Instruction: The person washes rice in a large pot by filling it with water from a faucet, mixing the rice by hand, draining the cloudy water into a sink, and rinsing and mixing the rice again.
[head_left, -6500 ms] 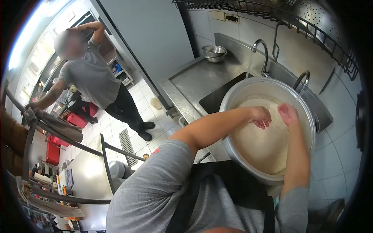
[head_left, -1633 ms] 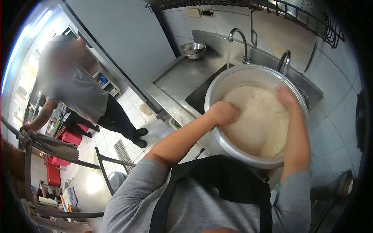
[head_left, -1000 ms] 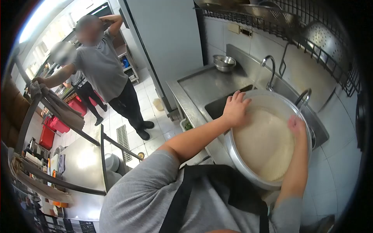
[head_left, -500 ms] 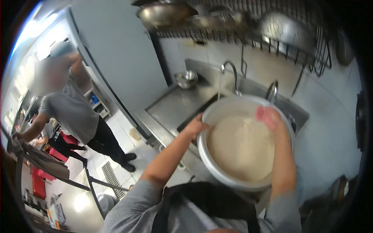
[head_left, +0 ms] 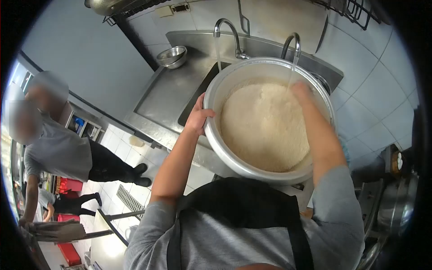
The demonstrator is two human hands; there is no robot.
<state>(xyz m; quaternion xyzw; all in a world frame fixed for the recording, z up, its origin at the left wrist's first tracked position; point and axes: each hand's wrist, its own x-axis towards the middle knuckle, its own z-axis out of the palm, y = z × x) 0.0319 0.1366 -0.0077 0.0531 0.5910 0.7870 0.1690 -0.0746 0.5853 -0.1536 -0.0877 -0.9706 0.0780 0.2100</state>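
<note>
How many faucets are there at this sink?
2. One faucet has its spout over the sink basin, left of the pot; the other faucet runs into the pot near the right hand. No others show.

A hand could enter the pot (head_left: pixel 218 146) between the left hand (head_left: pixel 199 117) gripping its left edge and the right arm (head_left: pixel 320 139) across its right; the apron (head_left: pixel 243 202) crowds the near side, the right tap (head_left: pixel 295 44) and its stream (head_left: pixel 293 72) bar the far right, bowls (head_left: pixel 171 56) block the far counter (head_left: pixel 164 96)
</note>
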